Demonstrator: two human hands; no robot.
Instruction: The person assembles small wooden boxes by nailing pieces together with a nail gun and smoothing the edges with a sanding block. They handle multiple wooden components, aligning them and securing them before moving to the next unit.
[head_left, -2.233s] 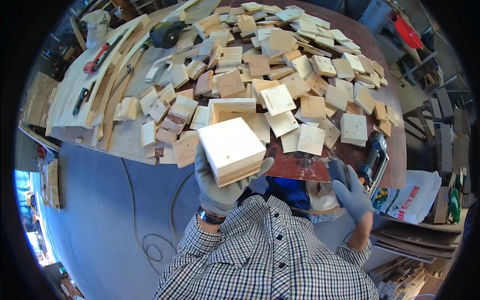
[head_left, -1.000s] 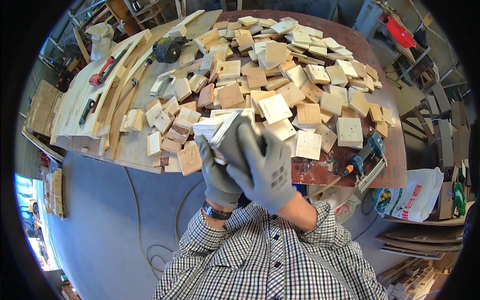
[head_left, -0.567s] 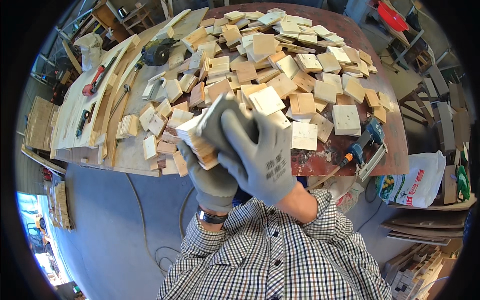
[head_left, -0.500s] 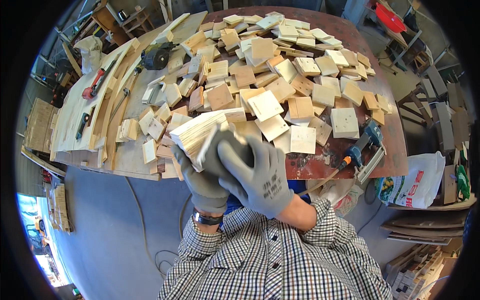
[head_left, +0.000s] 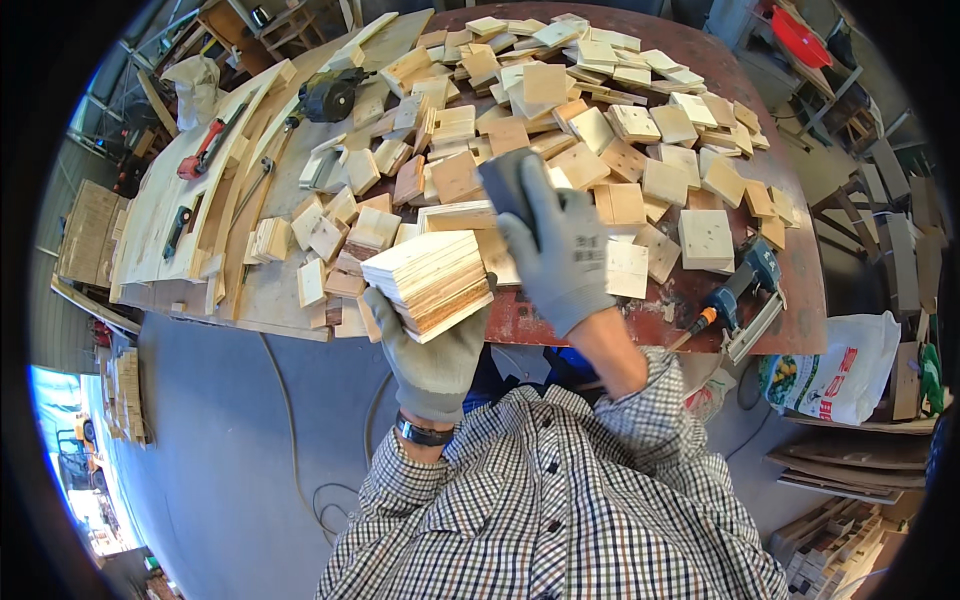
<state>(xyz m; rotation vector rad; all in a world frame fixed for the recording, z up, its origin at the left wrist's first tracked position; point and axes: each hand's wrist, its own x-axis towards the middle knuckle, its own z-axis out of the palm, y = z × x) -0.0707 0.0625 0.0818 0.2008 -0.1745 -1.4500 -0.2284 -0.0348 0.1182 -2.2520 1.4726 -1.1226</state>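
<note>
Wood stack was cupped in the left hand, grip closed about its base, tilted, just over the near edge of the desk. A dark pad was pinched in the right hand, raised above the stack and apart from it. The step was judged to be rubbing down: best done with the pad laid flat, pressure spread evenly, corners spared, the stack braced firmly. Upper face was seen pale and plain; facing side was banded cream and brown, darker toward the bottom. Whether the layers were glued could not be told.
</note>
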